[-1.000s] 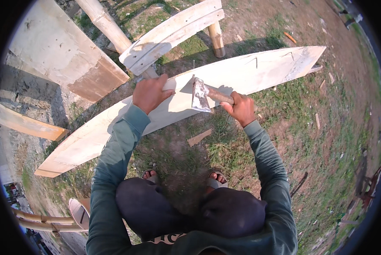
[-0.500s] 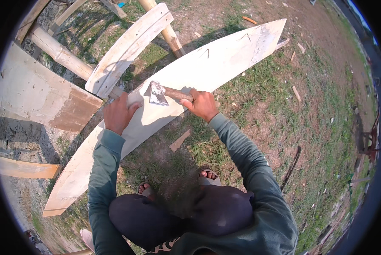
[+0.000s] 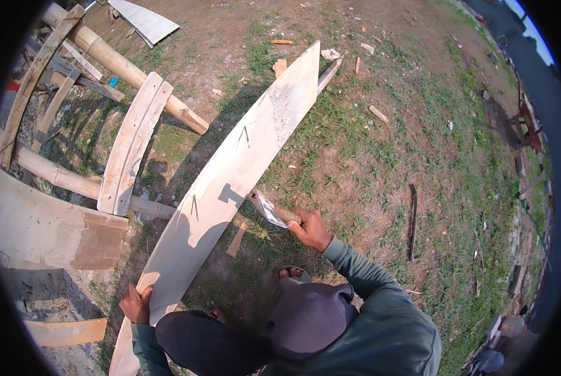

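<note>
A long pale wooden plank (image 3: 224,166), curved along its sides and pointed at the far end, runs from near left to far right in front of me. My left hand (image 3: 136,305) is closed on its left edge near the close end, thumb over the top face. My right hand (image 3: 312,230) is wrapped round the wooden handle of a hatchet (image 3: 269,210). The blade, grey with whitish patches, hangs just right of the plank's right edge, and its shadow falls on the plank. Two V-shaped dark marks show on the plank's face.
At the left lie bamboo poles (image 3: 99,50), a short curved board (image 3: 132,147) and a wide pale panel (image 3: 42,219). A small wood offcut (image 3: 237,239) lies on the grass right of the plank. A dark stick (image 3: 412,222) is farther right.
My left hand has slid back along the plank toward me. The hatchet has moved off the plank to its right side. The plank appears steeper in view.
</note>
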The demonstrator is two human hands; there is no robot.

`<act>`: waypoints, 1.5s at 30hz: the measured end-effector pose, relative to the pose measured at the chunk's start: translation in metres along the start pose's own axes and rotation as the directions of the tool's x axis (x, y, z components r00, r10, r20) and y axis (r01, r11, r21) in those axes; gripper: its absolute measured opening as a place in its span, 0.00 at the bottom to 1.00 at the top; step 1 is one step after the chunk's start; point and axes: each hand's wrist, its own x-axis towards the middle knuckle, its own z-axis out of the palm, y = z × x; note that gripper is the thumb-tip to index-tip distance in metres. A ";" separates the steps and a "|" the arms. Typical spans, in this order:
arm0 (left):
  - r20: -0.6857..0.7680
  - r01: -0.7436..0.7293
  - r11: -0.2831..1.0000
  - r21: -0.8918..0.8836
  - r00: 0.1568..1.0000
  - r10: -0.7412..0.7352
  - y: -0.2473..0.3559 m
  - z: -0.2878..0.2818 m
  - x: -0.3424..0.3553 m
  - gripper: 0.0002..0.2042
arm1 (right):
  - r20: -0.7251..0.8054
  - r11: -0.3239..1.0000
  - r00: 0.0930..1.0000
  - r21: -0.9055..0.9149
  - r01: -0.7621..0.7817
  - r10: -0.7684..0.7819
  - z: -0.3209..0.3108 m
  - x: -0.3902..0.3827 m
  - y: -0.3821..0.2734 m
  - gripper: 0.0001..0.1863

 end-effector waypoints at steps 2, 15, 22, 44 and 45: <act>0.001 0.059 0.996 0.072 0.998 -0.059 -0.021 -0.010 -0.034 0.22 | 0.040 0.996 0.996 -0.037 -0.083 0.085 -0.008 0.005 -0.005 0.23; 0.182 -0.234 0.908 -0.347 0.933 0.310 0.105 -0.034 0.089 0.28 | 0.052 0.973 0.984 0.169 0.160 -0.170 0.048 0.046 -0.079 0.17; 0.246 -0.025 0.991 -0.132 0.968 0.057 0.112 0.002 0.100 0.13 | 0.415 0.846 0.771 -0.005 0.533 -0.483 0.062 0.009 -0.076 0.20; 0.209 -0.053 0.980 -0.194 0.973 0.094 0.090 0.012 0.118 0.13 | 0.336 0.772 0.764 -0.142 0.620 -0.551 0.081 0.026 -0.103 0.21; 0.224 -0.049 0.981 -0.190 0.970 0.092 0.090 0.012 0.115 0.13 | 0.348 0.713 0.689 -0.074 0.697 -0.636 0.081 0.021 -0.106 0.21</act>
